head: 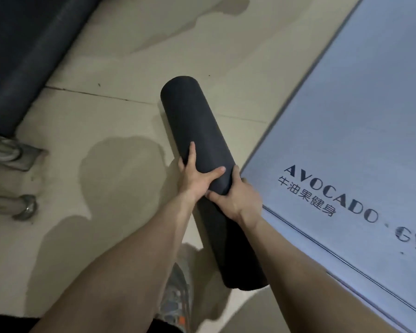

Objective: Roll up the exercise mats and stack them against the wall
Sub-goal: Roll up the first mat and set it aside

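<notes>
Gripping rolled mat [192,111] | left hand [196,176] splayed over top | right hand [237,198] seemingly curled underneath

Beige tiled floor [106,111] beneath the grip, with darker patches [120,179], perhaps damp; up-left, a dark padded bench [17,56] on metal legs [22,207].

You are in a gym: the pale grey mat [358,116] lying flat on your right carries printed lettering [334,195] reading "AVOCADO · GY", cut off at the frame edge, with Chinese characters beneath it that end in the word for fitness. A dark rolled mat [195,121] is above the beige tiled floor [94,111]. At your left, a long dark padded shape [22,56] sits by bolted metal tube feet [24,207] like those of exercise equipment.
</notes>
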